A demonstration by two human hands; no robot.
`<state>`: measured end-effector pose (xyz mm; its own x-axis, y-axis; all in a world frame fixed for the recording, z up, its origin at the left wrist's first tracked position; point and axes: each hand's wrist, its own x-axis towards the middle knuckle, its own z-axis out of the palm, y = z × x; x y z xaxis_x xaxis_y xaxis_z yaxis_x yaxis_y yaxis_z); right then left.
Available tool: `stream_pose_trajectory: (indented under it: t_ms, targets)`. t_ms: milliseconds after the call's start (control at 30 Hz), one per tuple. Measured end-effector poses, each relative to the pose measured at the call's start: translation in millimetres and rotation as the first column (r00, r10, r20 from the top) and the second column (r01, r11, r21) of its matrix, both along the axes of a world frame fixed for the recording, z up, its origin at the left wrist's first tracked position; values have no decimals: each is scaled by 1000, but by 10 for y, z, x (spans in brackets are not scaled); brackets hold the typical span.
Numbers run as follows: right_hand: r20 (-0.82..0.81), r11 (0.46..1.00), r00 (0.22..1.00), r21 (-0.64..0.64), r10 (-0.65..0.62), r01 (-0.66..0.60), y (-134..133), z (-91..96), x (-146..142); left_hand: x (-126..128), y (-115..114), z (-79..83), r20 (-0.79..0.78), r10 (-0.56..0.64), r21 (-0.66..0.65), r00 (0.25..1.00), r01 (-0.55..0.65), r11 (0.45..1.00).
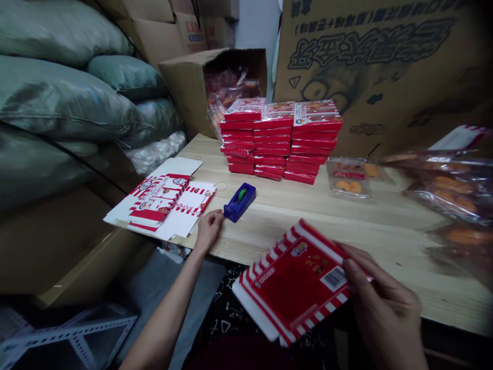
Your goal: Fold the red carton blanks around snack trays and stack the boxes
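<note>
My right hand (385, 303) grips the edge of a flattened red-and-white striped carton (296, 280) with a barcode panel, holding it above the front of the wooden table (370, 221). My left hand (208, 231) holds nothing and rests at the table's edge, its fingertips just short of a blue tape dispenser (239, 202). To the left of that hand lie unfolded printed carton blanks (159, 198). Behind the dispenser stand several stacks of flat red cartons (275, 139). A clear packet of orange snacks (348, 177) lies to the right of the stacks.
Larger clear bags of orange snacks (450, 187) lie at the right end of the table. An open cardboard box of packets (213, 87) stands behind the stacks. Stuffed grey-green sacks (65, 92) rise at the left, and a large printed carton (377, 67) forms the back right.
</note>
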<state>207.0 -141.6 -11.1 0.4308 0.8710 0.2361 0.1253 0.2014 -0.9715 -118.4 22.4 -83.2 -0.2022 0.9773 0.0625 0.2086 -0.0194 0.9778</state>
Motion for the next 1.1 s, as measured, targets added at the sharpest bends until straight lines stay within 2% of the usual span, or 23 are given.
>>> stream_pose_trajectory:
  t_ms: [67, 133, 200, 267, 333, 367, 433, 533, 667, 833, 900, 1000, 1100]
  targets:
    - [118, 976, 978, 158, -171, 151, 33, 207, -75, 82, -125, 169, 16, 2, 29, 1000, -3, 1000]
    - [269, 932, 926, 318, -265, 174, 95, 330, -136, 261, -331, 450, 56, -12, 73, 998, 8, 997]
    - [403, 904, 876, 420, -265, 80, 174, 361, -182, 516, -603, 803, 105, -49, 134, 993, 35, 990]
    - [497, 885, 837, 465, -229, -34, 243, 332, -229, 803, -877, 1143, 167, -154, 177, 974, 124, 976]
    - [548, 869, 813, 481, -197, -114, 278, 290, -286, 1071, -1078, 1383, 270, -277, 179, 922, 234, 956]
    - [562, 863, 806, 486, -187, -140, 281, 273, -317, 1183, -1134, 1449, 342, -318, 160, 884, 278, 947]
    - [577, 856, 800, 487, -167, -172, 267, 247, -376, 1345, -1164, 1479, 473, -353, 130, 807, 333, 934]
    - [544, 860, 828, 480, -138, -172, 235, 223, -424, 1449, -1095, 1365, 572, -341, 88, 746, 358, 930]
    - [505, 885, 860, 428, -69, -181, 232, 233, -364, 1465, -1018, 1217, 575, -335, 42, 746, 382, 923]
    - [603, 918, 788, 232, 122, -320, 275, 308, -202, 1453, -942, 1200, 510, -369, -10, 777, 434, 901]
    - [589, 919, 796, 222, 140, -326, 283, 341, -175, 1428, -888, 1223, 422, -370, -21, 828, 417, 909]
    - [550, 930, 826, 228, 122, -288, 252, 419, -176, 1358, -801, 1256, 138, -357, 62, 924, 351, 934]
    - [477, 966, 878, 203, 43, -157, 186, 528, -172, 1294, -745, 1234, -140, -312, 158, 940, 332, 930]
